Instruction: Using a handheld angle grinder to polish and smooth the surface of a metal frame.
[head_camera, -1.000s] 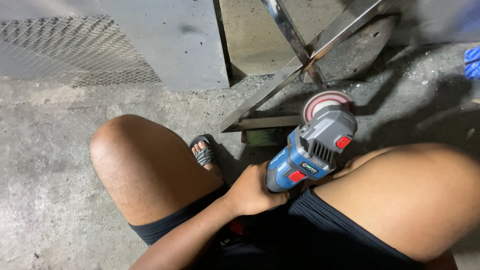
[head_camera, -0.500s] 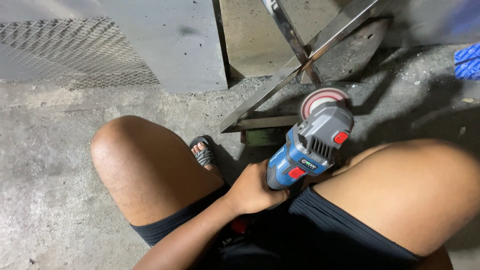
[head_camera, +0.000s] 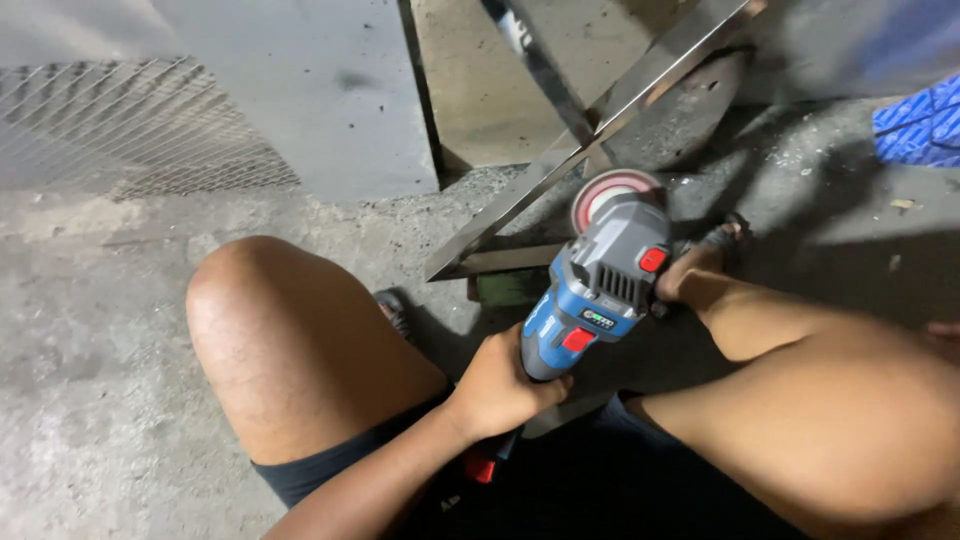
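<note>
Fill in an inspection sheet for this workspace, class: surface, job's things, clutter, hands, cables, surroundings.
Surface: rough grey concrete floor, dusty and stained.
Job's things: blue and grey angle grinder with a reddish disc, beside a shiny metal angle frame.
Clutter: small debris on the floor at right.
Hands: one hand grips the grinder body; which hand cannot be told; the other is not seen.
Cables: nothing seen.
Surroundings: wire mesh, grey panel, blue cloth.

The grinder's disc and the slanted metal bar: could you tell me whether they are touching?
Cannot tell. In the head view the grinder, held by the left hand, has its disc overlapping the slanted metal bar, but the angle shows neither contact nor a gap.
</note>
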